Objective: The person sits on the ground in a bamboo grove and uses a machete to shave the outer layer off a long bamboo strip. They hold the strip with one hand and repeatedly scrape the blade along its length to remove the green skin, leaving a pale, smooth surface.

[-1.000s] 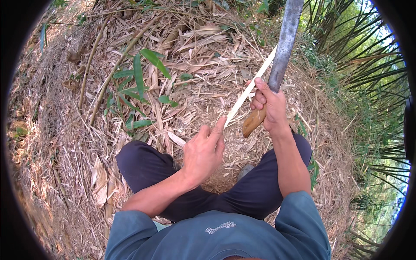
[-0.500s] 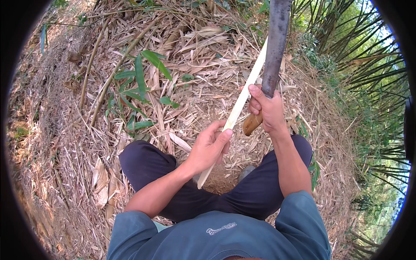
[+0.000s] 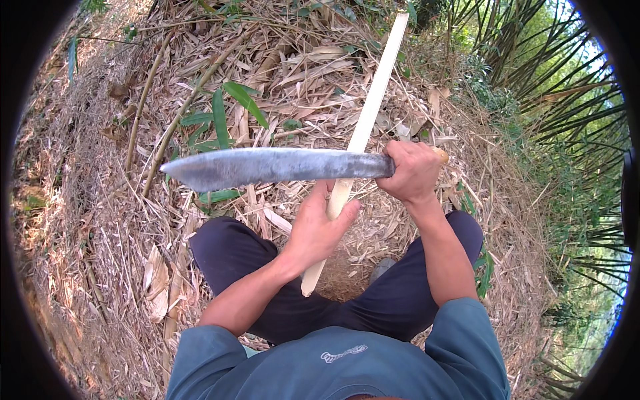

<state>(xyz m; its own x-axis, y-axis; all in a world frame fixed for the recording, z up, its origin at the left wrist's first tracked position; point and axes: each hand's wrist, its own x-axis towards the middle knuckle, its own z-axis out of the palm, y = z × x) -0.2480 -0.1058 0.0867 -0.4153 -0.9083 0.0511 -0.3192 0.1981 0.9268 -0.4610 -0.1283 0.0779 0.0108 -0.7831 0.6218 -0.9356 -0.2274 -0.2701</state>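
A long pale bamboo strip slants from between my knees up and away to the right. My left hand is closed round its lower part, the thumb on the right side. In my right hand is the wooden handle of a machete, gripped in a fist with the handle's end showing beyond it. The broad dark-grey machete blade points left, lying across the strip just above my left hand and covering part of it. Whether blade and strip touch, I cannot tell.
Dry bamboo leaves and litter cover the ground around my bent legs. Green leaves on low shoots and a thin fallen stalk are ahead to the left. Bamboo stems rise on the right.
The machete has swung from pointing away to lying leftward across the strip, its handle now turned to the right. My left hand has shifted slightly, and more of the strip's width faces up.
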